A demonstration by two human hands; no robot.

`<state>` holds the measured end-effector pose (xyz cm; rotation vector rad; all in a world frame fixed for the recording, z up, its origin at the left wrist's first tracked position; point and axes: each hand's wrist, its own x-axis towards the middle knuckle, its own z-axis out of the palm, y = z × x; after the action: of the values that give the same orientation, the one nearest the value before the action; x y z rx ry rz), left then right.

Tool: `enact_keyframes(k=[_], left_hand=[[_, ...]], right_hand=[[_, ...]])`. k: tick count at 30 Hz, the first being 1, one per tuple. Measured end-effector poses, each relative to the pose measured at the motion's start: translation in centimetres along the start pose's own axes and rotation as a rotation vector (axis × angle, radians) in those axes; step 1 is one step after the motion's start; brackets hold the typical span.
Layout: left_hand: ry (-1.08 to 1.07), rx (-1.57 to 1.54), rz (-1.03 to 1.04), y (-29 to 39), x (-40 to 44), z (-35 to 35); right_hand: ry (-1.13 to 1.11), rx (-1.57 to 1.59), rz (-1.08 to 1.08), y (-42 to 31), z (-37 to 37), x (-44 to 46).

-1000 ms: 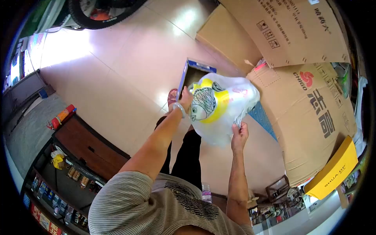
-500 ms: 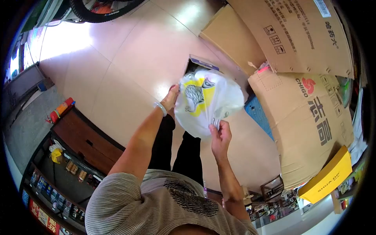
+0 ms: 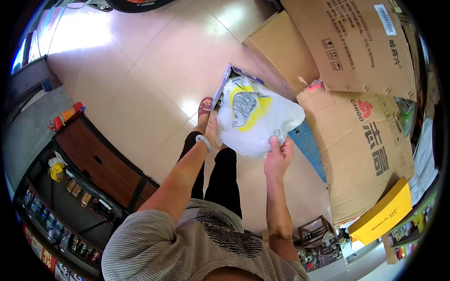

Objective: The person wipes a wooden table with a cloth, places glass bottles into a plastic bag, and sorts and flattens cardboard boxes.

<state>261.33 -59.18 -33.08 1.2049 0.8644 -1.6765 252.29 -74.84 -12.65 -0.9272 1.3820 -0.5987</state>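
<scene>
A white plastic bag (image 3: 276, 112) with a yellow and black printed picture lies spread over the opening of a cardboard box with a blue-purple edge (image 3: 248, 74). My left hand (image 3: 213, 131), a pale bangle at its wrist, grips the box low on its left side; its fingers are partly hidden behind the box and bag. With thumb and fingers closed, my right hand (image 3: 280, 157) pinches a gathered bit of the bag's near right edge. What lies inside the box is covered by the bag.
Large flattened cartons (image 3: 365, 145) lean along the right side, with a yellow box (image 3: 382, 210) near them. A blue mat (image 3: 307, 150) lies on the tiled floor (image 3: 154, 84). Left are a dark wooden cabinet (image 3: 96, 159) and a red fire extinguisher (image 3: 68, 116). A bicycle tyre (image 3: 138, 5) shows at the top.
The bag has shifted right and been pulled flatter, showing more of the box's left wall. Both hands have moved rightward with it. A foot in a sandal now shows beyond my left hand.
</scene>
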Motion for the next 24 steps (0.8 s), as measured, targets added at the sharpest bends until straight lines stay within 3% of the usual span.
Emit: enact_keyframes(k=[3,5,6,11,13,15,16,18,21,24], left_hand=[[-0.433,-0.449,-0.076,-1.1,-0.9,-0.2],[-0.35,-0.419,0.079,-0.5,-1.3,2.4],[-0.201,-0.436,0.07,0.7,-2.9,4.2],[-0.117,0.269,0.646,0.1,0.1,1.0],[0.035,0.545,0.6,0.2,-0.5,0.6],[0.311,0.784,0.278,1.8,-4.3,2.1],[0.372,0.769,0.378,2.1,-4.3,2.0],[0.496,0.733,0.565,2.3,-4.0,1.3],[-0.022,-0.023,0.676,3.5,-6.6,1.7],[0.088,-0.075,0.49,3.3,-7.4,2.0]], right_hand=[[-0.025,0.087,-0.065,-1.5,-0.3,-1.1],[0.023,0.094,-0.049,-0.6,-1.9,-0.6],[0.059,0.103,-0.034,-0.1,-2.8,-0.2],[0.073,0.108,-0.069,-1.5,-4.4,0.2],[0.16,0.084,-0.055,-1.3,-4.4,1.0],[0.113,-0.091,0.132,0.3,-6.1,2.1],[0.084,-0.175,0.22,1.0,-6.8,2.7],[-0.026,-0.103,0.007,-0.8,-5.2,1.3],[-0.034,-0.09,-0.081,-1.2,-5.3,0.1],[-0.055,-0.172,-0.031,-1.4,-5.5,-0.4]])
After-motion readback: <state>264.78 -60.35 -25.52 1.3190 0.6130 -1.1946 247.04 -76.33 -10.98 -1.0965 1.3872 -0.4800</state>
